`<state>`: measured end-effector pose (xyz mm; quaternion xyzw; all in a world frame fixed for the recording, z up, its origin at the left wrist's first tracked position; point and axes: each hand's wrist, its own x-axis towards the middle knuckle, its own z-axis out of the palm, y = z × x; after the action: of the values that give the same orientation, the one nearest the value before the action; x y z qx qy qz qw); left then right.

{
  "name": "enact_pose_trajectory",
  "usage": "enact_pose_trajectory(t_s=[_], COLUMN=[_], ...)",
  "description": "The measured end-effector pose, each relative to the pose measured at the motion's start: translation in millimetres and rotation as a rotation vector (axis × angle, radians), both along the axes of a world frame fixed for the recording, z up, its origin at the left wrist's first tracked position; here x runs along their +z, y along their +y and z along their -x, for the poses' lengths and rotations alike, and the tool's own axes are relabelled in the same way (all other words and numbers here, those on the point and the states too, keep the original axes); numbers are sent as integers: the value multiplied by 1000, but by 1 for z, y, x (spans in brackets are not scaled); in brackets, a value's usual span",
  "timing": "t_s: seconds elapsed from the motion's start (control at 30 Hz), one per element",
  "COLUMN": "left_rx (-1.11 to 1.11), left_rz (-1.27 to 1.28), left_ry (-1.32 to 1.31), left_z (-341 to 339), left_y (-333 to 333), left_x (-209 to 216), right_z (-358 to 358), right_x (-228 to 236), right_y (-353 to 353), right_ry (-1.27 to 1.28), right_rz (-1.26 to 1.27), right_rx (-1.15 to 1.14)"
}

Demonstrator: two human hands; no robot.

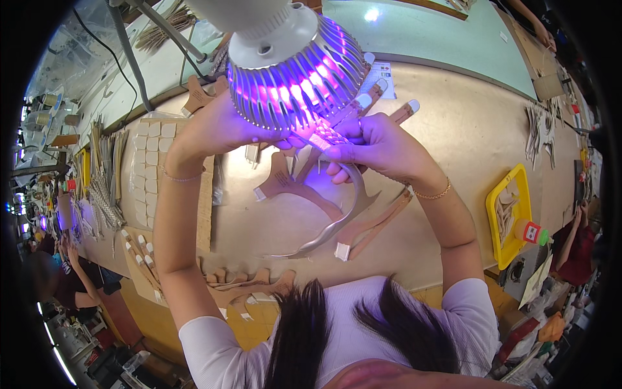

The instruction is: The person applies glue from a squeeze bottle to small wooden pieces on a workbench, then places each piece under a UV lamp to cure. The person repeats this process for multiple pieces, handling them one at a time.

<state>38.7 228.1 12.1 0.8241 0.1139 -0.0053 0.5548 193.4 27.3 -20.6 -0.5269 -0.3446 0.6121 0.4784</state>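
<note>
Under the glowing purple lamp (pixel 295 74), I hold a braided strap (pixel 326 136) between my hands. My right hand (pixel 379 146) is closed around the strap, thumb on top and fingers curled below. My left hand (pixel 236 126) is at the strap's other end with its fingers pressed together; the lamp's finned housing hides part of it. From below my right hand a smooth greyish strip (pixel 343 220) curves down toward the table's near side. Brown flat strap pieces (pixel 285 181) lie on the table beneath my hands, and one brown strap with a white end (pixel 343 249) lies nearer me.
A board with rows of white tabs (pixel 150 162) lies left. More brown straps (pixel 249 285) line the near edge. At right are a yellow tray (pixel 495 223), a green-capped bottle (pixel 532 232) and hanging strips (pixel 538 133). Other people work at both sides.
</note>
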Motion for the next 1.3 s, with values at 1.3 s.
enact_pose_trajectory(t_s=[1.3], left_rx=[201], left_rz=[345], left_ry=[183], left_z=[3], left_y=[-40], left_x=[-3], right_z=[10], right_x=[17], right_y=[-6], right_ry=[-23], right_rz=[-54], right_rx=[29])
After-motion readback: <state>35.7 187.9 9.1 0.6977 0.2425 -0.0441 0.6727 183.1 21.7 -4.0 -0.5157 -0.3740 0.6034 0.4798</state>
